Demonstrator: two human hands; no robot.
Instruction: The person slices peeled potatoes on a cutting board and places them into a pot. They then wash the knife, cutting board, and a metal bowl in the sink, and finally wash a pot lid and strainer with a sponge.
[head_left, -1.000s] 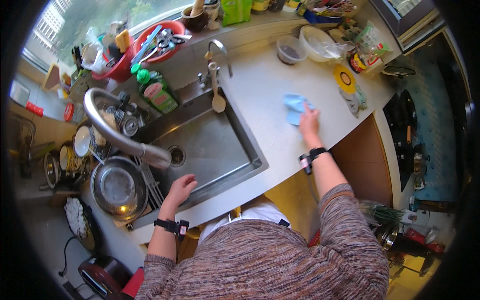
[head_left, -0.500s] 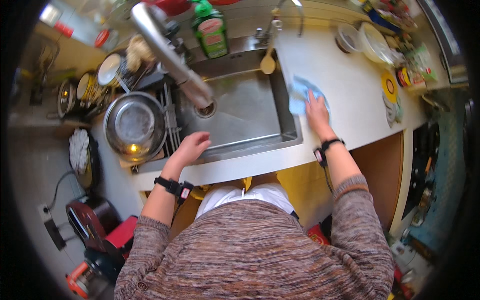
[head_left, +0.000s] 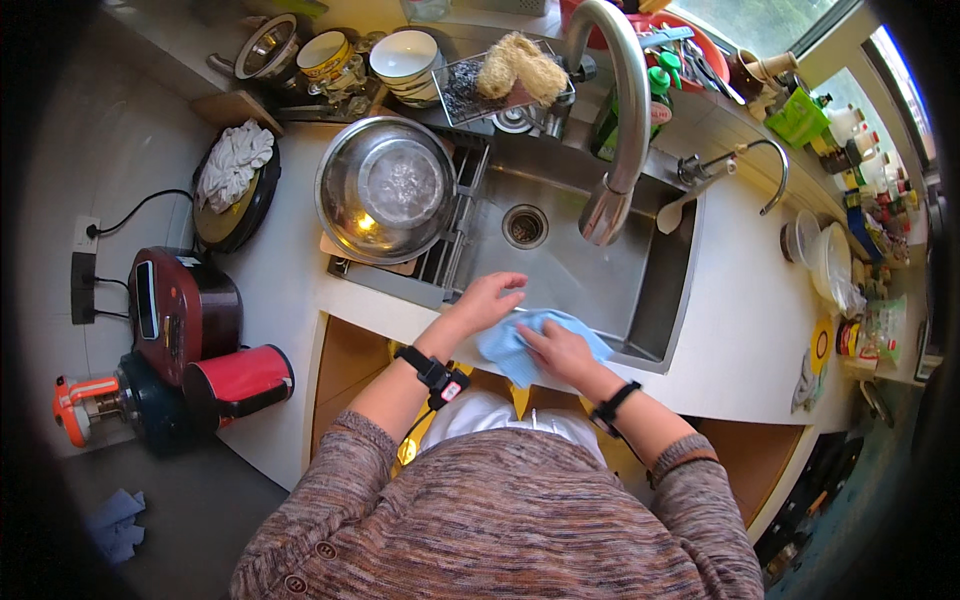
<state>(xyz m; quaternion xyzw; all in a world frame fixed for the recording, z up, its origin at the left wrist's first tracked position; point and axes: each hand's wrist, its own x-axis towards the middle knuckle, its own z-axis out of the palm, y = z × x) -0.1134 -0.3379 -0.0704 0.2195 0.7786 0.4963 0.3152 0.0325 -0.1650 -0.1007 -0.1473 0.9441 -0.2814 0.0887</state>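
Note:
A light blue cloth (head_left: 500,345) lies bunched at the sink's front edge, and my right hand (head_left: 562,354) grips it from above. Close beside it, just to the left, is my left hand (head_left: 488,304), over the near rim with its fingers loosely bent and apart, holding nothing. Beyond both hands is the steel sink (head_left: 570,275), its drain (head_left: 525,227) in plain sight. The faucet (head_left: 615,185) arches over the basin. An upside-down steel bowl (head_left: 385,190) rests on the rack at the sink's left side.
Stacked bowls (head_left: 405,60) and a wire basket with loofahs (head_left: 520,72) line the back. A pale spoon (head_left: 685,208) leans in the sink's far right corner. On the left counter stand a dark red rice cooker (head_left: 185,310) and a red kettle (head_left: 240,385). Plastic containers (head_left: 830,265) sit at the right.
My right hand has brought the blue cloth from the right counter to the sink's front edge, near my left hand. The view has turned left.

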